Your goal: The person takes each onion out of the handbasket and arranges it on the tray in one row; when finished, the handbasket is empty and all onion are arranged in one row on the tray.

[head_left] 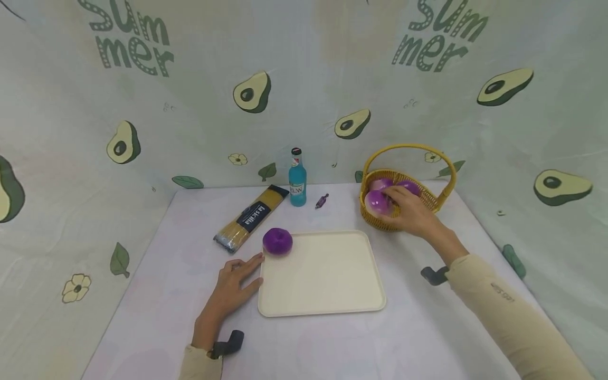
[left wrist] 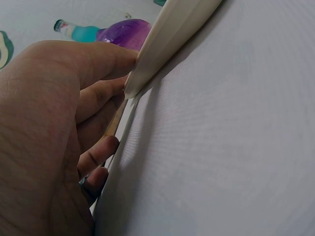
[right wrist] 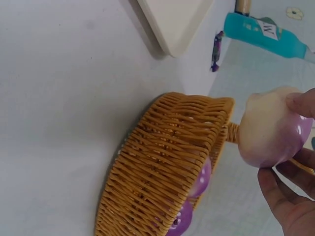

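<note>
My spread left hand (head_left: 230, 287) touches the tray's (head_left: 328, 274) nine-o'clock edge. At its two o'clock, my right hand (head_left: 412, 214) pinches a ball (head_left: 377, 202), best lifted gently.

There are four purple round vegetables (head_left: 277, 241), one at the far left corner of one tray (head_left: 328, 279) and three at one basket (right wrist: 152, 167), plus one bottle (head_left: 297, 184), one packet (head_left: 252, 218) and one wrapped candy (head_left: 322, 201).

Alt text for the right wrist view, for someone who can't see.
The right hand grips a purple-and-white vegetable above a wicker basket, where two more show. Nearby are a teal bottle, wrapped candy and part of a cream tray.
</note>
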